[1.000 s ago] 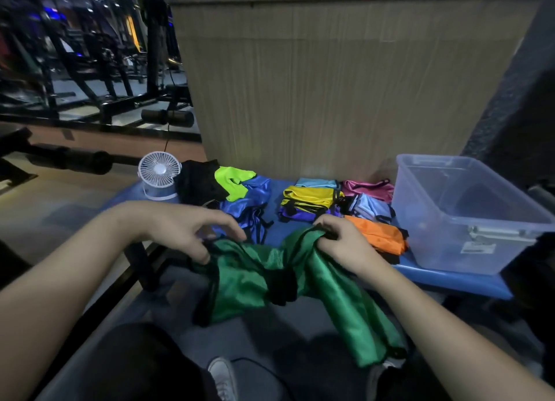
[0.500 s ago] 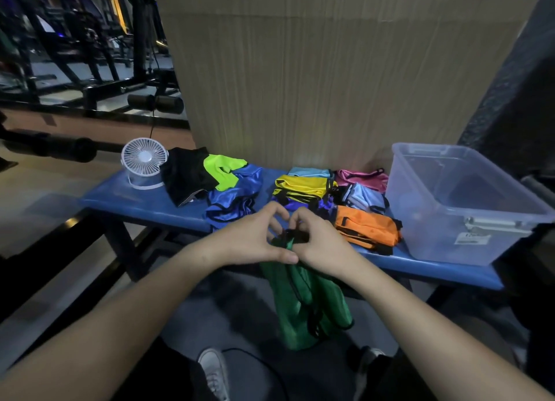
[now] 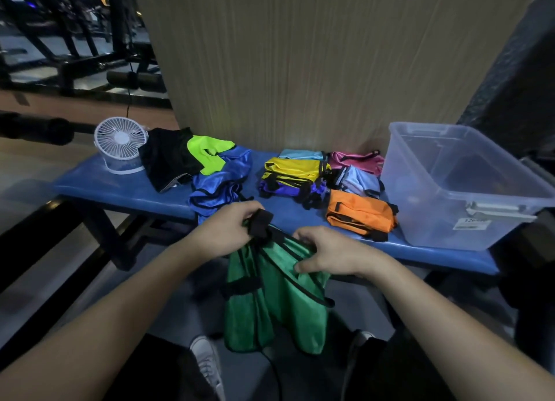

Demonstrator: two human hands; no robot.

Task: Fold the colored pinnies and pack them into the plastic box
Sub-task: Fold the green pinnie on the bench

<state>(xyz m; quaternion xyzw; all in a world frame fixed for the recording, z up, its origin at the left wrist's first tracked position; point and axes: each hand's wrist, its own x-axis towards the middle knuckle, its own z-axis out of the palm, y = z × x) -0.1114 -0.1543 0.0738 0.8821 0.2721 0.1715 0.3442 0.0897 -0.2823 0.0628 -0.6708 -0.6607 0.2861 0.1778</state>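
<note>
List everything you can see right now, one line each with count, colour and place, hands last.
Clear plastic storage box: one, transparent, right end of bench, looks empty.
Padded blue bench: one, blue, across the middle.
Small white desk fan: one, white, left end of bench.
Loose black garment: one, black, beside the fan.
Neon yellow-green pinny: one, unfolded, on the loose pile.
Royal blue pinny: one, crumpled, bench middle.
Folded pinnies: yellow, purple, light blue, pink, pale blue, orange; one each, left of the box.
Green pinny: one, hanging before the bench.
Left hand: grip on the green pinny's black strap.
Right hand: grip on its top edge.
</note>
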